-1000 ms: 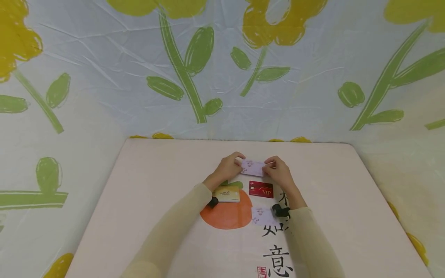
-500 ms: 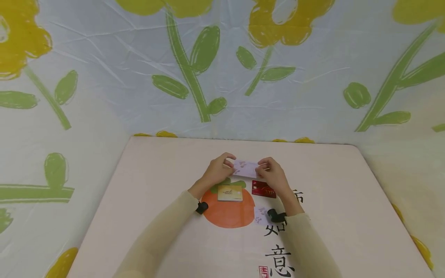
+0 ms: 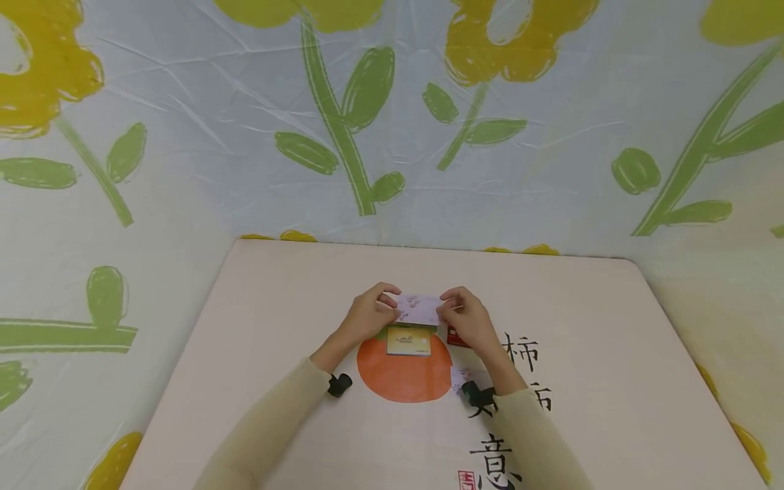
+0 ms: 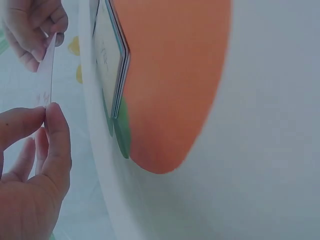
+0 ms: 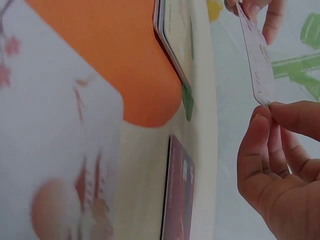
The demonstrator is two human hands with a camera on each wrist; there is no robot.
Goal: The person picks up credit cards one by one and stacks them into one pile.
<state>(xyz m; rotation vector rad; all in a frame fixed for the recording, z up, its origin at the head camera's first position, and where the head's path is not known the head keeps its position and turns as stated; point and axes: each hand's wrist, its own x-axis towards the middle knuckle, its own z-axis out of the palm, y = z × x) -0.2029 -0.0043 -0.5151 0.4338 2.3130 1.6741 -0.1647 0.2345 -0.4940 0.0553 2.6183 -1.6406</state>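
A pale lilac card [image 3: 419,309] with a floral print is pinched at its left edge by my left hand [image 3: 369,313] and at its right edge by my right hand [image 3: 468,318]. It is held above the table, just behind a small stack of cards [image 3: 408,341] topped by a yellow one. In the left wrist view the stack [image 4: 111,60] shows several layered edges. To its right lies a red card [image 3: 456,337], mostly covered by my right hand in the head view. Another pale floral card [image 5: 65,165] lies nearer me, partly hidden by the right wrist's camera.
The pale pink table [image 3: 294,292] bears a printed orange persimmon [image 3: 404,381] and black characters [image 3: 495,459]. A flower-patterned cloth [image 3: 245,170] hangs behind and around the table. Black wrist cameras [image 3: 339,385] sit at both cuffs.
Both hands have carried the lilac card leftward and slightly nearer, from behind the red card to behind the yellow-topped stack. The head view has shifted a little.
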